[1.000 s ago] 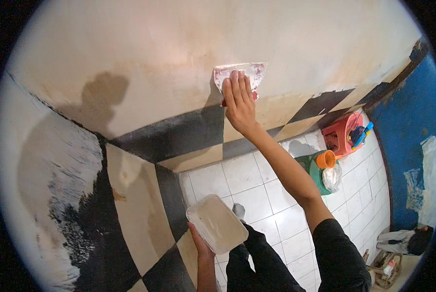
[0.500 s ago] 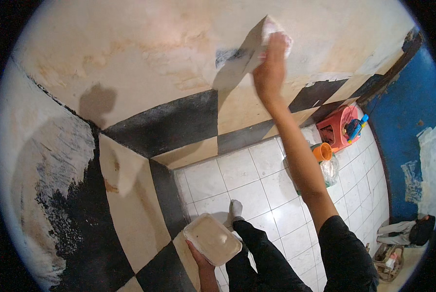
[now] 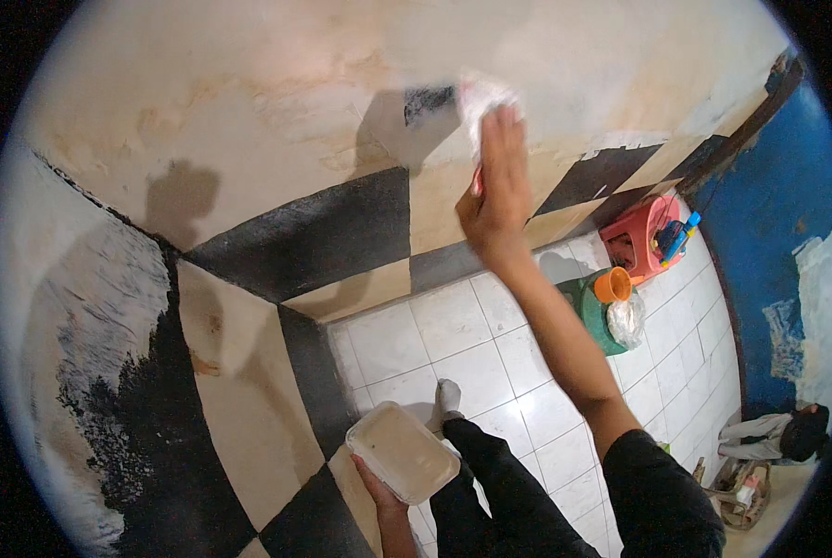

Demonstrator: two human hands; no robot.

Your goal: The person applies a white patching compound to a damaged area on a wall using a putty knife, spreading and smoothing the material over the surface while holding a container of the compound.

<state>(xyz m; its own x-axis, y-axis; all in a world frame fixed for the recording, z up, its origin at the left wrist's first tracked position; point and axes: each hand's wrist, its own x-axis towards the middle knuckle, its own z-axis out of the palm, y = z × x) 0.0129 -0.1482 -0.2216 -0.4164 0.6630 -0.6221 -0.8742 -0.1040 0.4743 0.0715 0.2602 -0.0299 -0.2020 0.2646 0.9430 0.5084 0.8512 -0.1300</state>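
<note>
Up at the cream wall (image 3: 277, 56), my right hand (image 3: 500, 200) holds a white cloth (image 3: 483, 102) with pinkish edges, its fingers lying along it against the wall. Both hand and cloth are slightly blurred. A dark patch (image 3: 430, 105) of bare paint shows just left of the cloth. Low down, my left hand (image 3: 379, 488) grips the side of a shallow rectangular plastic tub (image 3: 402, 456). The tub's inside looks cream-coloured; whether liquid lies in it is hard to tell.
Black and cream squares (image 3: 342, 219) run along the lower wall. On the white tile floor (image 3: 379, 339) stand a green bucket (image 3: 583, 298) with an orange dipper (image 3: 613, 285) and a plastic bag (image 3: 626, 321), and a red stool (image 3: 632, 244). Another person (image 3: 792, 434) is at far right.
My right hand has swept the cloth down and slightly left along the wall, and its fingers now lie straighter. The tub in my left hand stays nearly where it was.
</note>
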